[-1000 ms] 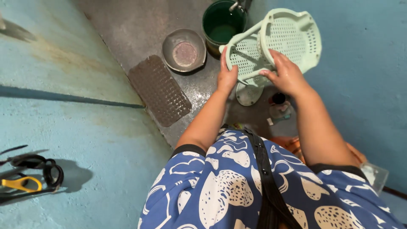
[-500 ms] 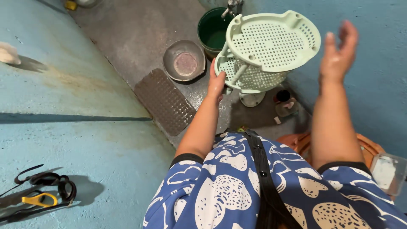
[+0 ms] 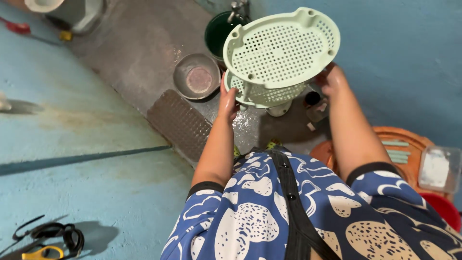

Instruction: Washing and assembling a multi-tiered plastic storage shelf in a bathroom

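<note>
The person held a pale green two-tier perforated rack (image 3: 281, 50) up over the wet concrete floor (image 3: 139, 43), above a metal bowl (image 3: 196, 76) and a dark green bucket (image 3: 216, 31). The left hand (image 3: 227, 100) was closed on the lower tier's rim; the right hand (image 3: 332, 79) gripped the far side. Keeping both grips firm and the tiers level would likely steady it best.

Two-tier pale green perforated plastic rack (image 3: 279, 53), upper centre, held by left hand (image 3: 227, 101) and right hand (image 3: 332, 79). Metal bowl (image 3: 196, 77) and dark green bucket (image 3: 219, 31) behind it. Ridged mat (image 3: 180, 123) centre-left. Scissors (image 3: 43, 253) lower left corner. Orange basin (image 3: 409, 144) right.
</note>
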